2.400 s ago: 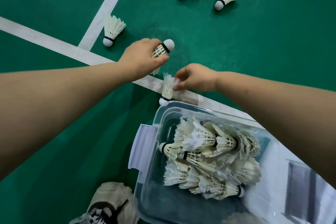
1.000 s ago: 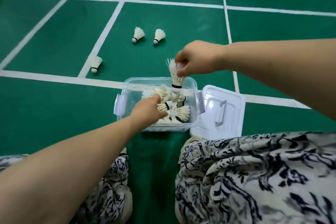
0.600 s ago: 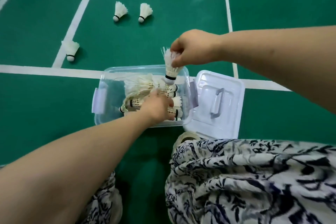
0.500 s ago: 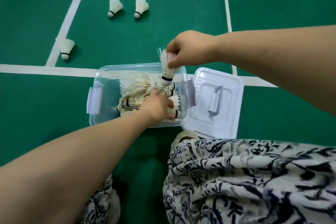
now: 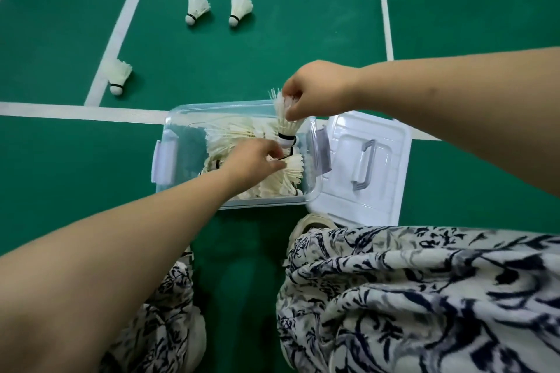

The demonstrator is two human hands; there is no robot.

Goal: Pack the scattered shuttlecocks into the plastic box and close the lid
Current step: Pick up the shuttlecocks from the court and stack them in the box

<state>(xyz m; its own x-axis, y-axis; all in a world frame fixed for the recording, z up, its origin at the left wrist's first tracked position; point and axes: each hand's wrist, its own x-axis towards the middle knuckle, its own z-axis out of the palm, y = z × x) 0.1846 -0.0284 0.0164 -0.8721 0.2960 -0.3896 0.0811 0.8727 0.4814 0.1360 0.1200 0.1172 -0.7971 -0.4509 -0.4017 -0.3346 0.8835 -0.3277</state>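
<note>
A clear plastic box [image 5: 169, 133] sits on the green court floor, open and holding a pile of white shuttlecocks [image 5: 230, 139]. My right hand [image 5: 315, 88] pinches a shuttlecock [image 5: 286, 127] by its feathers, cork down, just above the pile at the box's right end. My left hand [image 5: 254, 160] is inside the box, fingers curled round a shuttlecock low on the pile, which it mostly hides. The white lid [image 5: 381, 191] lies flat on the floor, touching the box's right side. Three loose shuttlecocks lie beyond the box: two side by side [image 5: 197, 6] [image 5: 239, 7], one further left [image 5: 118, 74].
White court lines [image 5: 75, 110] cross the floor behind the box. My knees in black-and-white patterned fabric [image 5: 424, 297] fill the bottom of the view. A shoe tip [image 5: 315, 221] touches the lid's near corner.
Both hands carried shuttlecocks from the floor to the box. My left hand went down onto the pile, and my right hand lowered its shuttlecock from above the box towards it.
</note>
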